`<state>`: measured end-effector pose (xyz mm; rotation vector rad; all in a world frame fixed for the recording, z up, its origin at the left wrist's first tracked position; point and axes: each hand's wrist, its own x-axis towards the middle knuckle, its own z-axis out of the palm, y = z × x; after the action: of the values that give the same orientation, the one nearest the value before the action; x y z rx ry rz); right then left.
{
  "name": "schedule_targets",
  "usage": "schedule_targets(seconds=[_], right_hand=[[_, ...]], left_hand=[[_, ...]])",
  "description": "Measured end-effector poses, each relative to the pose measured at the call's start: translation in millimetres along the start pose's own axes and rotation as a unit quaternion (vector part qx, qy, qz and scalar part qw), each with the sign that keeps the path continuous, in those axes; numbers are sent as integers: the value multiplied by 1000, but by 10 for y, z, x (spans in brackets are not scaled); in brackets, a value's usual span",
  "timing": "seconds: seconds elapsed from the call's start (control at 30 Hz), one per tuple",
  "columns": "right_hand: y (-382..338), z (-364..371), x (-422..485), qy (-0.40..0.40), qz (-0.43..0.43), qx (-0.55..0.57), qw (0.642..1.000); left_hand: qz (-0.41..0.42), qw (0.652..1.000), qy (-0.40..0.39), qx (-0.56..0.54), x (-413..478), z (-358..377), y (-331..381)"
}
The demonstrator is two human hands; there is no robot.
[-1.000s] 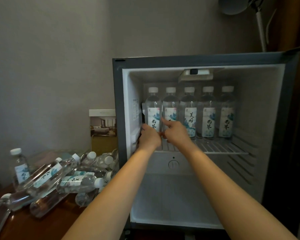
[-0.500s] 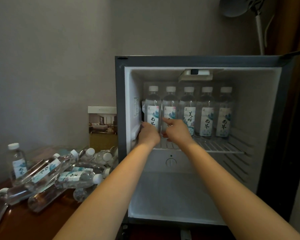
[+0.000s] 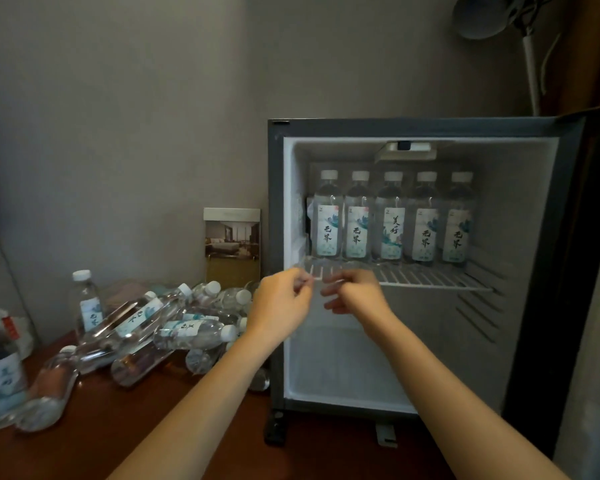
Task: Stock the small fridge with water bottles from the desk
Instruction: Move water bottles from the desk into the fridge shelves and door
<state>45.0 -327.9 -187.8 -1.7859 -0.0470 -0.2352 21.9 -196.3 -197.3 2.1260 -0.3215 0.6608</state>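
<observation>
— White inside, the fridge [image 3: 520, 237] stands open past both hands so bottles can go in. Why are five bottles [image 3: 392, 220] lined up on its shelf [image 3: 430, 277]?

— To leave room in front.

— And the rest?

— The pile of bottles [image 3: 160, 327] lies on the bench [image 3: 118, 427], left of the left hand [image 3: 283, 303].

— Holding anything?

— No. It and the right hand [image 3: 354, 294] are loose and empty.

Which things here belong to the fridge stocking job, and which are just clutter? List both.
Job: small fridge; five upright bottles on its wire shelf; pile of water bottles on the desk.
Clutter: photo card; lamp.
</observation>
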Motion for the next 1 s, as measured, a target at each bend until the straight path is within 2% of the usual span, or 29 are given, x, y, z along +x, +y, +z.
schedule_targets(seconds=[0.13,0.23,0.4,0.5,0.6,0.73,0.93,1.0], right_hand=[[266,394,-281,-114,9,-22,993],[438,732,-424,-214,12,-58,975],[735,1281,-407,-278,17,-111,954],[841,1519,-287,-261,20,-123,957],[942,1760,-92,-203,14,-131,970],[1007,2094,158,-134,65,-42,988],[1066,2422,467,-73,110,75,988],[1067,2451,524,-58,110,73,990]], left_hand=[[-83,994,59,-51,-396,-327,-669],[-176,983,45,-34,-600,-503,-1269],[-268,963,25,-13,-836,-670,-1939],[-293,956,27,3,-861,-731,-2114],[-296,955,26,18,-828,-757,-2234],[-303,952,34,3,-740,-738,-2398],[-304,953,-6,-19,-665,-724,-2577],[-309,951,-12,-27,-676,-725,-2633]])
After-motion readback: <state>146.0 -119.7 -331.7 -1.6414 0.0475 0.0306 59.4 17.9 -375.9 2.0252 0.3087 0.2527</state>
